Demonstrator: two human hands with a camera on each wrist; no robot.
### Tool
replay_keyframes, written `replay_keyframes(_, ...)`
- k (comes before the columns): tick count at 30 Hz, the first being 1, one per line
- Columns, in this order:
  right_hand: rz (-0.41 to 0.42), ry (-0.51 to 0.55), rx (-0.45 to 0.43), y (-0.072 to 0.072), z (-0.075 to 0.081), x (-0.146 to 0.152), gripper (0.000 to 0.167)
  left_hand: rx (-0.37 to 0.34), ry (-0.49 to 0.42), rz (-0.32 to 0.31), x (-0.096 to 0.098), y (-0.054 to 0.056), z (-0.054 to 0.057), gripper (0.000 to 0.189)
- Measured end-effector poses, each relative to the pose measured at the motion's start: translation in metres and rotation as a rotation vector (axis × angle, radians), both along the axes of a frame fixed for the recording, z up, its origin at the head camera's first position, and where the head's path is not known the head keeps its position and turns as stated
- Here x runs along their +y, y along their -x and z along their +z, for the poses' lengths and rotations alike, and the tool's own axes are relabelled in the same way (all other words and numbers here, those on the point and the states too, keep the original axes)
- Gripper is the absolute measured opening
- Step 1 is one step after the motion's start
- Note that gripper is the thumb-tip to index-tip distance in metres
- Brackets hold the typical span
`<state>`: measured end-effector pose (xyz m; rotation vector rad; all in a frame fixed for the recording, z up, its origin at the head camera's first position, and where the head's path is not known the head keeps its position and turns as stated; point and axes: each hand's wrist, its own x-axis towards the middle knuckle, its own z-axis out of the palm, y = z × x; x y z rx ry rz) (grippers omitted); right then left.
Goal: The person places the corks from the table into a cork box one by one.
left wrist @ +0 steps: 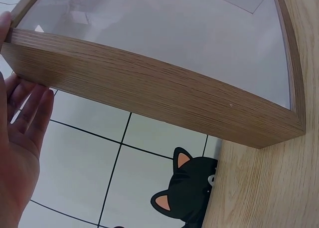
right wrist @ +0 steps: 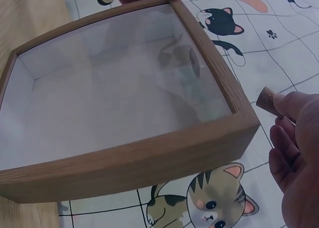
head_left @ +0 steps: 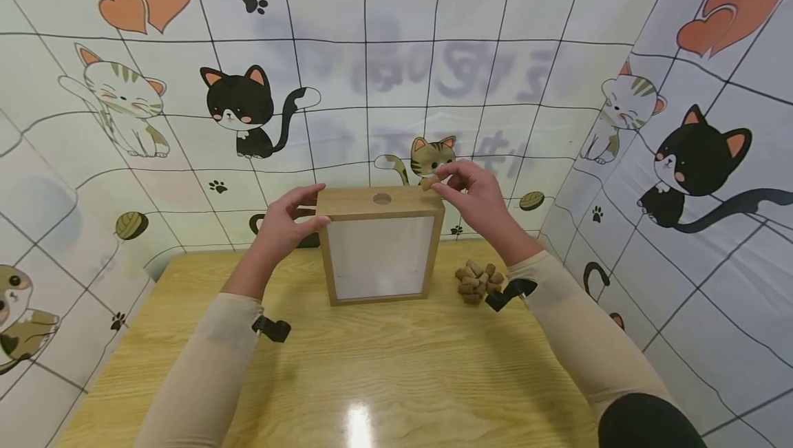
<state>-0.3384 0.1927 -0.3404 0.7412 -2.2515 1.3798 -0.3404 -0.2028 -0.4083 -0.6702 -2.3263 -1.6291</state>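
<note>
A wooden box frame [head_left: 384, 255] with a clear front stands upright on the table. It has a round hole [head_left: 382, 198] in its top, and its inside looks white. My left hand [head_left: 288, 222] holds the box by its upper left corner, thumb at the front edge and fingers toward the back. Between thumb and fingers, my right hand [head_left: 473, 197] pinches a cork [right wrist: 267, 99] just past the box's top right corner. Several more corks [head_left: 477, 281] lie in a small pile on the table, right of the box and below my right forearm.
The pale wooden table [head_left: 372, 365] ends at a back wall hung with a cat-printed sheet [head_left: 334, 56]. Similar printed sheets hang at the left and right sides. A black wrist camera [head_left: 511, 293] sits close to the cork pile.
</note>
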Motion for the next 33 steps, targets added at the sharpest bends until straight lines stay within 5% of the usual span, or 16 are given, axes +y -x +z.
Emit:
replay_keyframes(10,0.109,-0.129,0.096,0.008,0.011,-0.035,0.021,-0.002,0.003,0.003,-0.002,0.001,-0.002,0.065)
replay_keyframes(33,0.240,-0.405,0.074,0.024,0.022,-0.059,0.021,0.008,-0.009,-0.019,-0.001,0.002,0.000,0.067)
